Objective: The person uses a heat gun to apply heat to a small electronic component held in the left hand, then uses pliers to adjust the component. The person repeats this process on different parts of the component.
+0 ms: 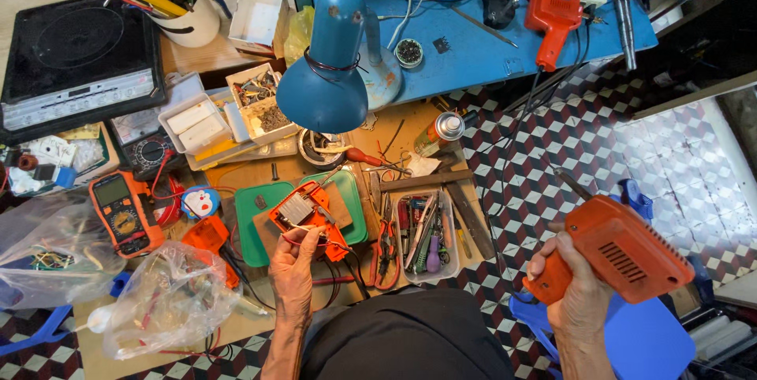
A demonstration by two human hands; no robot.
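head view, steeply down, close over workbench (236,333)

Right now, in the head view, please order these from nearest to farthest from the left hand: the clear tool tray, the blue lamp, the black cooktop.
From the left hand:
1. Clear tool tray, just to its right on the bench.
2. Blue lamp, above it, mid-bench.
3. Black cooktop, far upper left corner.

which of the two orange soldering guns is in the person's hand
The orange soldering gun at lower right, gripped by the right hand over the tiled floor. The other orange gun lies untouched on the blue table.
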